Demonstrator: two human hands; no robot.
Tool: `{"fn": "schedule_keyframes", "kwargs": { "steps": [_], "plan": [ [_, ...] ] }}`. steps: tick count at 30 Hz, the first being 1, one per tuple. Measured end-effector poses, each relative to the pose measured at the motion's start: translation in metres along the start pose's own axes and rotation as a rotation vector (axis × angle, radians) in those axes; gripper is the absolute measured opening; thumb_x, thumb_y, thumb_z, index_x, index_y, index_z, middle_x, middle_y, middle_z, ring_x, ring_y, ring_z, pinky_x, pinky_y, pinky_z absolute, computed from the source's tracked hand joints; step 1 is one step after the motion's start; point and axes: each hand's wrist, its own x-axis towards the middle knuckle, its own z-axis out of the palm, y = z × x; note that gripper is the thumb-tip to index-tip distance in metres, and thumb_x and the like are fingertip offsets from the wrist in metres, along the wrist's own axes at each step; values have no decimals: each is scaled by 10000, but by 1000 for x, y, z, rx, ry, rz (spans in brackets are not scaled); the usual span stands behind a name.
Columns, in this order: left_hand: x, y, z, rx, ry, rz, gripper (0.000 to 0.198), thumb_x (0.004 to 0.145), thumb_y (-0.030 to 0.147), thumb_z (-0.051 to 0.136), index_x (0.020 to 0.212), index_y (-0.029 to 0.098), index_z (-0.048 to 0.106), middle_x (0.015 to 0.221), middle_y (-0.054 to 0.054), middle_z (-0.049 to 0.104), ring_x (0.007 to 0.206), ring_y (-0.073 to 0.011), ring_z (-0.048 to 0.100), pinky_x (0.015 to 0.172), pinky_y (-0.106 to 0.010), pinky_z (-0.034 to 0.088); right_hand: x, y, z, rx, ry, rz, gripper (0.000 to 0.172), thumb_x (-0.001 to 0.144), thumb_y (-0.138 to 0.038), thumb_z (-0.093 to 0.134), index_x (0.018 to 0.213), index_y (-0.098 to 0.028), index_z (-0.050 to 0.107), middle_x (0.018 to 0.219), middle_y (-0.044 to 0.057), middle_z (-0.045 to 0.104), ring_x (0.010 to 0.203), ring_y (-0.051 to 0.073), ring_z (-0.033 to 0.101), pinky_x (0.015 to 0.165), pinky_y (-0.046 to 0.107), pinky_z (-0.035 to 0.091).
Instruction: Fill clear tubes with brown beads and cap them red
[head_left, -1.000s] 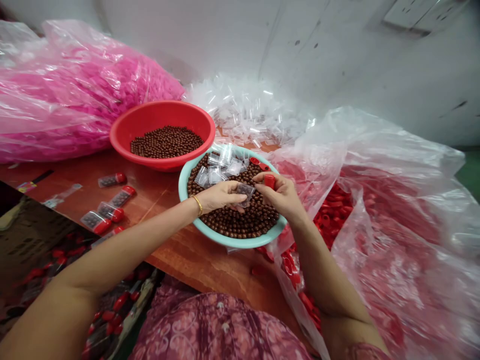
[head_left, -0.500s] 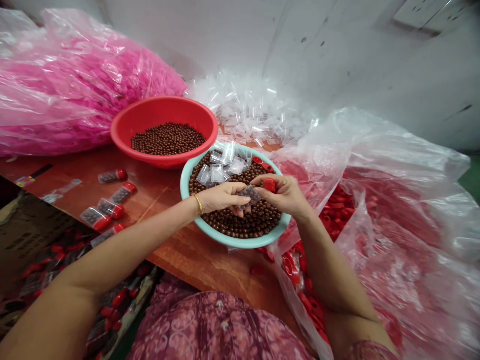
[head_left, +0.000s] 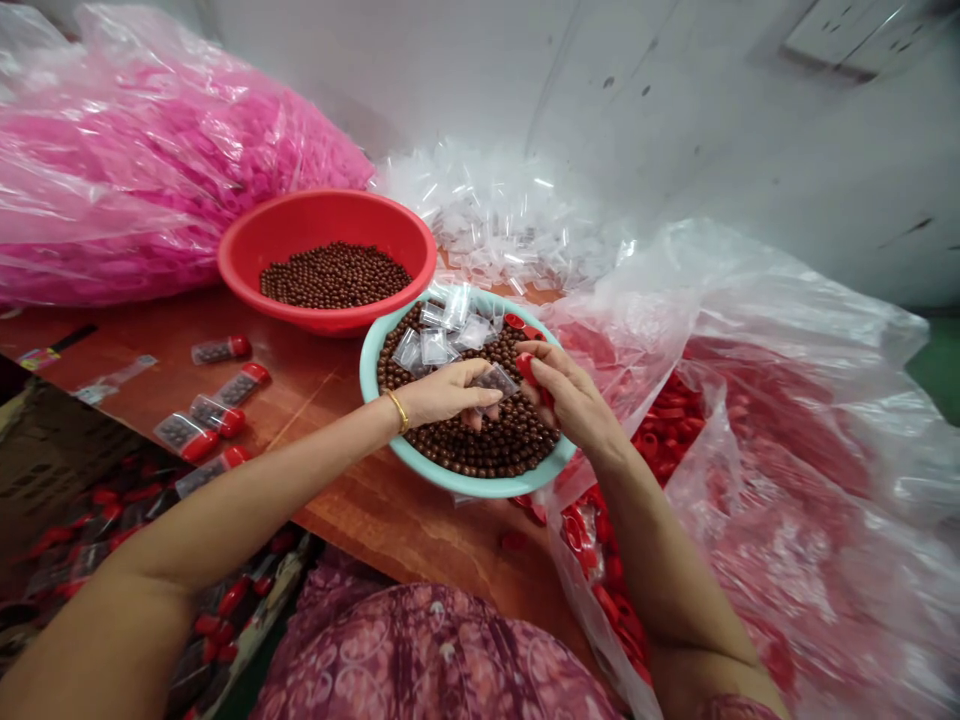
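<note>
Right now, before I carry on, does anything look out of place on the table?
Two small things. A loose red piece lies alone on the bare table, apart from those bunched at the plastic bag. Something clear pokes out below the teal bowl's near rim, mostly hidden.

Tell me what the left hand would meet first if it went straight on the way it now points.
Likely the right hand with its red cap, just beyond the clear container held in the left hand; depth between them is unclear.
</note>
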Motion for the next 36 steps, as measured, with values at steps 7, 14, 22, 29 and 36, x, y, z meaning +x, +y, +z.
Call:
{"fn": "schedule_keyframes", "kwargs": {
  "steps": [7, 14, 22, 29, 36],
  "plan": [
    [0, -2, 0, 6, -8, 31, 134, 822, 226, 555, 874, 135, 470, 703, 32, 567, 524, -45, 522, 528, -185, 441, -1, 20, 9, -246, 155, -378, 352, 855, -546, 480, 805, -204, 546, 624, -17, 552, 492, 92, 489, 465, 227, 406],
    [2, -4, -1, -29, 58, 48, 207, 814, 304, 593, 856, 143, 469, 647, 57, 513, 494, -37, 490, 490, -165, 405, -5, 40, 11, -826, 310, -763, 468, 910, -530, 367, 1144, -168, 549, 820, 77, 682, 689, 163, 650, 622, 275, 523],
    [2, -3, 0, -11, 24, 68, 240, 812, 339, 598, 840, 141, 465, 691, 32, 552, 506, -42, 505, 489, -173, 413, -2, 35, 6, -931, 457, -974, 247, 954, -335, 397, 946, -192, 598, 757, 36, 696, 605, 117, 638, 558, 212, 484],
    [4, -8, -1, -46, 60, 74, 293, 793, 393, 610, 852, 151, 456, 647, 55, 504, 494, -42, 484, 481, -170, 394, -4, 39, 8, -1141, 400, -974, 408, 938, -392, 410, 1201, -110, 541, 914, 124, 707, 696, 161, 661, 627, 247, 501],
    [3, -7, 2, 208, 113, 150, 186, 773, 236, 589, 911, 147, 504, 774, 21, 564, 649, -80, 527, 659, -239, 461, -3, 28, 9, -432, 132, -310, 555, 921, -542, 330, 1268, -165, 541, 543, -33, 506, 454, 117, 478, 477, 255, 431]
  ]
}}
